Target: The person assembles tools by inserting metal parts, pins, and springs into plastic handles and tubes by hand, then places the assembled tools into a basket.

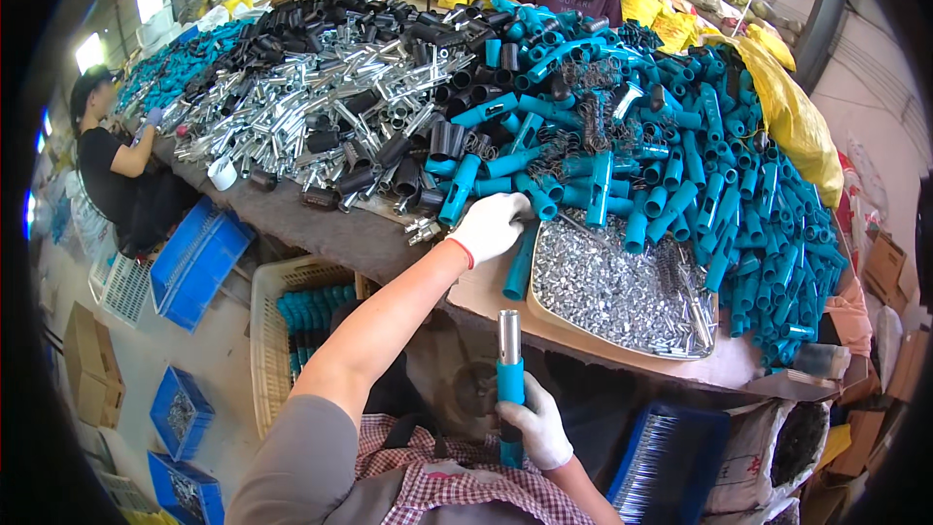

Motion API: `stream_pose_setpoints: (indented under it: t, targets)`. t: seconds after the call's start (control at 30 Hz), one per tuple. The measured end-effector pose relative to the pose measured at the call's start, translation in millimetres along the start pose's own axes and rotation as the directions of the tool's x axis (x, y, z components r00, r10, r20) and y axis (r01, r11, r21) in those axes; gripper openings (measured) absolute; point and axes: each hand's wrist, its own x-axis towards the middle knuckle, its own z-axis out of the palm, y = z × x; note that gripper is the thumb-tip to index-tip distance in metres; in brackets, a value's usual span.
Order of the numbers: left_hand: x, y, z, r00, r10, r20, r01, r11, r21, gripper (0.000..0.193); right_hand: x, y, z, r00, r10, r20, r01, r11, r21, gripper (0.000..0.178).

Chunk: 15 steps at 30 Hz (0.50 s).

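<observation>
In white gloves, my right hand is wrapped around a teal plastic tube, held upright close to my apron. A shiny metal tube sticks out of its top end. My left hand reaches to the table's front edge, its fingers curled together; whatever they grip is hidden. Beside those fingers lies another teal tube, slanting over the edge. Just to the right, a shallow tray holds a heap of small silvery metal pieces.
Teal tubes, black sleeves and metal rods are piled across the table, with tangled wire springs among them. Blue crates and a cream basket stand below on the left. Three people work around the far sides.
</observation>
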Motion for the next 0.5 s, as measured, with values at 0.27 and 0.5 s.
stream_pose_setpoints:
  t: [0.27,0.5]
  targets:
    - [28.3,-5.1,12.8,0.974,0.177,0.143,-0.215,0.918,0.332,0.047,9.4,4.7,0.7,0.998,0.004,0.057,-0.008,0.997,0.079,0.040]
    - [48.3,-8.0,9.8,0.938,0.237,0.254,-0.331,0.832,0.445,0.045,33.6,-4.5,5.3,0.992,0.034,0.122,-0.049,0.991,0.127,0.042]
